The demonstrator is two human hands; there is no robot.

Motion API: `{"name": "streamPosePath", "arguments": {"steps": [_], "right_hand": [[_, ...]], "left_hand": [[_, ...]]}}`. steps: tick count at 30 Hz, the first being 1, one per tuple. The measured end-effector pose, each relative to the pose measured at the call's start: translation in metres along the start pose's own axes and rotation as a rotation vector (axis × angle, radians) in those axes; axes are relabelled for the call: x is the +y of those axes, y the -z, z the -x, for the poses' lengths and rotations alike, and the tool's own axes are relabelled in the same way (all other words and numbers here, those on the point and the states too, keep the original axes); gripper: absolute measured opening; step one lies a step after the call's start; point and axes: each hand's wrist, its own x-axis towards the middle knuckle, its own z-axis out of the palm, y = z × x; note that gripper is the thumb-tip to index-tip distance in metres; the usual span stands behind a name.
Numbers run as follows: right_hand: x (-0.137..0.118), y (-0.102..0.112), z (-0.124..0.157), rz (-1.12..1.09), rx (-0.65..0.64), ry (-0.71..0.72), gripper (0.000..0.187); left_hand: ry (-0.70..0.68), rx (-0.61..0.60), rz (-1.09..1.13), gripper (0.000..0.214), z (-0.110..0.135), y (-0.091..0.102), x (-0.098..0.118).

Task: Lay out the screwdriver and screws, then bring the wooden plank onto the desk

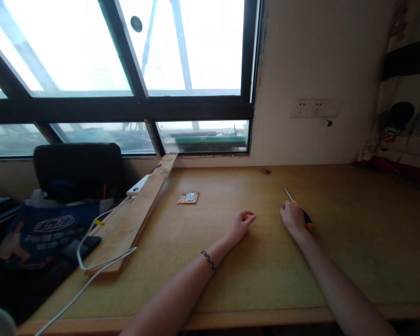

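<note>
Tabletop (252,266) in yellowish brown spreads before us in the head view, meeting a pale wall (318,56) with a socket panel (317,108). To our left, a dark-framed window (196,108) lets in bright light above a black chair (79,165) and a blue printed bag (52,233). A patterned cloth (402,121) hangs at far right.

Along the table's left part we see a long, flat wooden plank (126,228), pale and smooth, with a white power strip (138,185) beside it and a thin white cable (114,259) looping over its near end. Between the plank and our hands lies a small wooden piece (182,199), bearing a light metal plate (189,198) with dark holes. The screwdriver (306,218) has a slim metal shaft and a black and yellow handle.

Our 2 forearms reach in from the near edge. Our left hand (243,221), a braided bracelet (208,260) at its wrist, is loosely curled, a narrow gap between thumb and fingers. Our right hand (292,217) has its fingers bent in, partly covering the screwdriver; we cannot tell whether it grips the handle.
</note>
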Motion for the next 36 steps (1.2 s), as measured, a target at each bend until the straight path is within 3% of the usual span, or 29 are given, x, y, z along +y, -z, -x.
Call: {"name": "streamPosePath", "arguments": {"steps": [3, 7, 12, 17, 19, 21, 23, 25, 29, 32, 36], "right_hand": [[-0.001, 0.001, -0.001, -0.033, 0.031, 0.024, 0.016], [-0.011, 0.008, 0.003, -0.186, 0.023, 0.173, 0.011], [-0.034, 0.018, 0.02, -0.347, -0.055, 0.36, 0.035], [-0.041, 0.024, 0.031, -0.398, -0.074, 0.47, 0.049], [-0.038, 0.026, 0.032, -0.413, -0.063, 0.489, 0.049], [-0.036, 0.027, 0.033, -0.429, -0.055, 0.502, 0.048], [-0.036, 0.028, 0.034, -0.444, -0.05, 0.51, 0.046], [-0.036, 0.028, 0.036, -0.459, -0.056, 0.517, 0.045], [-0.037, 0.029, 0.039, -0.499, -0.075, 0.514, 0.043], [-0.041, 0.03, 0.044, -0.571, -0.076, 0.501, 0.042], [-0.078, 0.036, 0.062, -0.884, -0.182, 0.421, 0.037]], "left_hand": [[-0.028, -0.037, 0.023, 0.034, 0.001, 0.0, -0.001], [-0.041, -0.072, 0.019, 0.034, 0.004, 0.001, 0.001], [-0.1, -0.135, -0.062, 0.039, 0.009, 0.001, 0.005], [-0.175, 0.008, -0.371, 0.047, 0.014, 0.011, 0.009], [-0.199, 0.109, -0.533, 0.044, 0.017, 0.03, 0.015], [-0.183, 0.213, -0.673, 0.038, 0.021, 0.062, 0.023], [-0.145, 0.337, -0.79, 0.027, 0.026, 0.104, 0.029], [-0.086, 0.433, -0.933, 0.032, 0.034, 0.152, 0.031], [0.151, 0.654, -1.168, 0.045, 0.058, 0.236, 0.012], [0.282, 0.771, -1.27, 0.063, 0.081, 0.268, -0.009], [0.454, 0.777, -1.188, 0.08, 0.101, 0.283, -0.024]]}}
